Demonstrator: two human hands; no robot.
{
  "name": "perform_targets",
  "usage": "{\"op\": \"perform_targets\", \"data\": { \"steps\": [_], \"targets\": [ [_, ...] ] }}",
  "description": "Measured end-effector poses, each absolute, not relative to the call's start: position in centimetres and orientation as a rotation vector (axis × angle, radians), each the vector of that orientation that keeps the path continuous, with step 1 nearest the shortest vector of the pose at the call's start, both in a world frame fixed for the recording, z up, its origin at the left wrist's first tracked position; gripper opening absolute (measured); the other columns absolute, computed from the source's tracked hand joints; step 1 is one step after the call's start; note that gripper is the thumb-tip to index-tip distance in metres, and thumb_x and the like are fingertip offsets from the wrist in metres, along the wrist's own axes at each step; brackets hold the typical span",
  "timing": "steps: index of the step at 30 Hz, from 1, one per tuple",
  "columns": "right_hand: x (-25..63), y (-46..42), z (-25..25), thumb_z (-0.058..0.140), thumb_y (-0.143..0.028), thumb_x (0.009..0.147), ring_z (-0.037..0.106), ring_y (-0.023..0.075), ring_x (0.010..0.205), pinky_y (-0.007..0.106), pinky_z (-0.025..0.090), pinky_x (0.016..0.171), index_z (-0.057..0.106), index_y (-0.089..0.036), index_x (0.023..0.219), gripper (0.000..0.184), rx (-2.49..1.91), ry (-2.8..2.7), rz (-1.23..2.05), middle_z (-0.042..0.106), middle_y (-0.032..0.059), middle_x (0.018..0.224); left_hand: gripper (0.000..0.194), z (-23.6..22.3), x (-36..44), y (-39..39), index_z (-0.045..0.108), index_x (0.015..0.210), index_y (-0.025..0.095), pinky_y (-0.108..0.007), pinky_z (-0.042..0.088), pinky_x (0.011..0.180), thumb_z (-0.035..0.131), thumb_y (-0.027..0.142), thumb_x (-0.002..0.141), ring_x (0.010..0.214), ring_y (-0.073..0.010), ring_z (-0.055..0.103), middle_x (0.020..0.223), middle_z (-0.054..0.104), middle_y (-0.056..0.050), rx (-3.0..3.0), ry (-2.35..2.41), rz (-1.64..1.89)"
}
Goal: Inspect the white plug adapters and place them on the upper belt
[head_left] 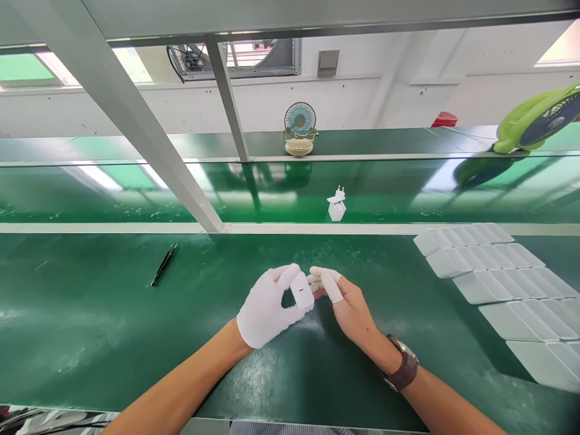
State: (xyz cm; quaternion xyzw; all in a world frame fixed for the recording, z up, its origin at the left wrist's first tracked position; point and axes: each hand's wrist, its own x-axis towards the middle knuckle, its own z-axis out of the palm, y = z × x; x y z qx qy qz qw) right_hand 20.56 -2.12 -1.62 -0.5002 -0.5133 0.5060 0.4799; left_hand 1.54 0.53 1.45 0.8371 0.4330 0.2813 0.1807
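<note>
My left hand (267, 308), in a white glove, pinches a small white charger block (302, 290) above the green bench top. My right hand (344, 302) is bare apart from white finger cots, and its fingertips close on the right side of the same block. A dark watch (403, 368) sits on my right wrist. On the glossy green belt (136, 193) beyond my hands stands another white charger (337, 205) with its two pins pointing up.
Rows of white charger bodies (502, 284) lie at the right of the green bench (90, 326). Black tweezers (164, 264) rest at the left. A slanted metal post (149, 139) crosses the belt. A small desk fan (299, 128) and a green fan (539, 118) stand behind.
</note>
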Motion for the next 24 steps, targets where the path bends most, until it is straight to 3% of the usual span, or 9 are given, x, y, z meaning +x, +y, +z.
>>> {"op": "perform_targets", "data": {
  "steps": [4, 9, 13, 16, 18, 21, 24],
  "targets": [
    [20.9, -1.7, -1.6, 0.047, -0.051, 0.103, 0.068, 0.0203, 0.089, 0.036, 0.056, 0.082, 0.072, -0.021, 0.116, 0.041, -1.225, -1.278, 1.228, 0.073, 0.0079, 0.107, 0.028, 1.6, 1.4, 0.6, 0.056, 0.101, 0.026, -0.034, 0.049, 0.086, 0.073, 0.025, 0.078, 0.093, -0.0196, 0.063, 0.100, 0.067, 0.000, 2.319, 1.235, 0.783],
    [20.8, -1.9, -1.3, 0.047, -0.049, 0.103, 0.066, 0.0201, 0.087, 0.035, 0.055, 0.080, 0.074, -0.025, 0.113, 0.038, -1.216, -1.369, 1.278, 0.073, 0.0053, 0.100, 0.018, 2.5, 1.7, 0.7, 0.053, 0.088, 0.024, -0.032, 0.047, 0.077, 0.069, 0.024, 0.081, 0.076, -0.0159, 0.057, 0.083, 0.061, 0.003, 2.308, 1.206, 0.709],
    [20.7, -1.8, -1.4, 0.052, -0.053, 0.100, 0.067, 0.0206, 0.086, 0.037, 0.058, 0.078, 0.074, -0.026, 0.114, 0.037, -1.186, -1.319, 1.476, 0.073, 0.0053, 0.101, 0.018, 2.6, 1.6, 0.8, 0.054, 0.086, 0.024, -0.031, 0.048, 0.076, 0.069, 0.018, 0.078, 0.075, -0.0152, 0.057, 0.081, 0.061, 0.004, 2.321, 1.214, 0.707],
    [20.3, -1.9, -1.4, 0.056, -0.056, 0.098, 0.069, 0.0223, 0.095, 0.040, 0.060, 0.083, 0.068, -0.025, 0.122, 0.040, -1.066, -1.180, 1.696, 0.071, 0.0072, 0.114, 0.023, 1.8, 1.4, 0.6, 0.060, 0.096, 0.025, -0.034, 0.053, 0.084, 0.069, 0.014, 0.077, 0.088, -0.0182, 0.064, 0.094, 0.067, 0.001, 2.311, 1.226, 0.778],
    [20.0, -2.0, -1.5, 0.065, -0.051, 0.094, 0.069, 0.0227, 0.102, 0.043, 0.059, 0.091, 0.063, -0.025, 0.126, 0.041, -0.993, -1.088, 1.723, 0.070, 0.0079, 0.119, 0.040, 1.1, 1.3, 0.4, 0.062, 0.113, 0.026, -0.039, 0.054, 0.095, 0.073, 0.014, 0.076, 0.108, -0.0231, 0.065, 0.115, 0.068, -0.005, 2.274, 1.260, 0.875],
    [20.0, -2.0, -1.8, 0.077, -0.040, 0.086, 0.069, 0.0227, 0.104, 0.044, 0.057, 0.098, 0.058, -0.026, 0.127, 0.047, -1.006, -1.118, 1.484, 0.068, 0.0087, 0.124, 0.053, 0.3, 1.3, 0.3, 0.060, 0.122, 0.026, -0.042, 0.053, 0.103, 0.080, 0.019, 0.075, 0.126, -0.0265, 0.059, 0.136, 0.061, -0.009, 2.187, 1.282, 0.908],
    [20.6, -1.7, -2.3, 0.071, -0.032, 0.091, 0.065, 0.0249, 0.115, 0.047, 0.055, 0.103, 0.062, -0.029, 0.127, 0.036, -1.125, -1.455, 1.007, 0.062, 0.0088, 0.132, 0.039, -0.1, 1.4, 0.5, 0.062, 0.111, 0.025, -0.040, 0.052, 0.103, 0.080, 0.021, 0.078, 0.126, -0.0236, 0.059, 0.136, 0.061, -0.006, 2.093, 1.278, 0.853]
  ]
}}
